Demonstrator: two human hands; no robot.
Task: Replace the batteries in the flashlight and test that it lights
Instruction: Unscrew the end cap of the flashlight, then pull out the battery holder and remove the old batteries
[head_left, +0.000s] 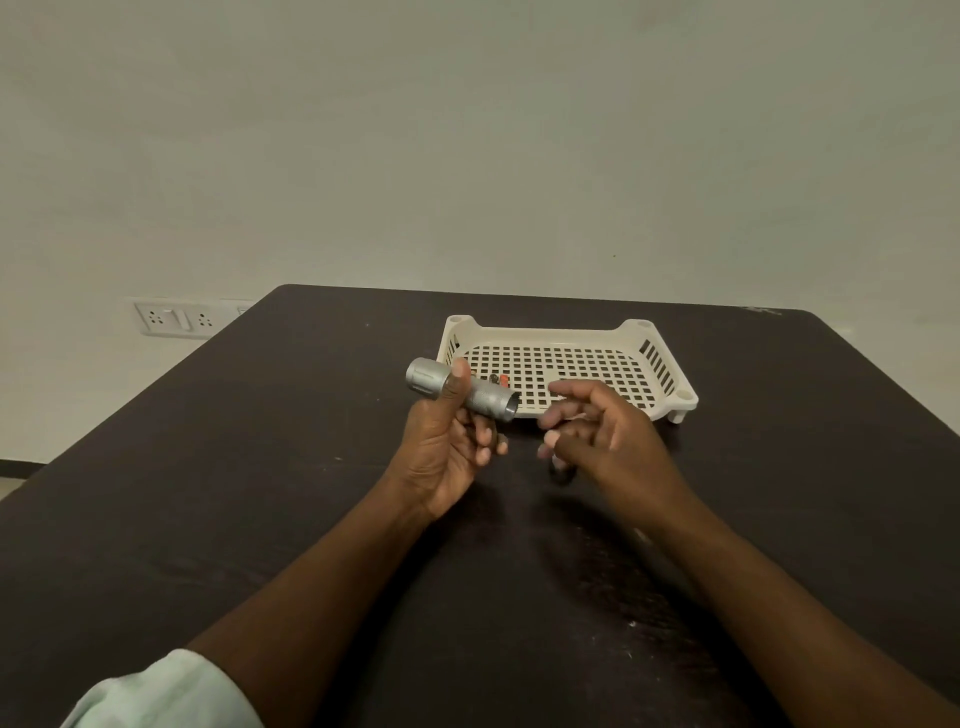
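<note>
My left hand (447, 441) grips a silver flashlight body (441, 383) above the table, thumb across its middle. The wide head points left and the open tail end (511, 406) points right. My right hand (597, 431) hovers just right of that open end with its fingers loosely curled and slightly blurred. A small dark piece (561, 474), perhaps the tail cap, sits just under its lower fingertips on the table; whether the fingers touch it is unclear. Small batteries with red-orange parts (496, 382) lie in the near left corner of the cream basket (660, 364).
The perforated cream basket stands on a dark wooden table (260, 493), just beyond my hands. A wall socket panel (174, 317) is on the wall past the table's left edge. A pale sleeve (156, 696) shows at the lower left.
</note>
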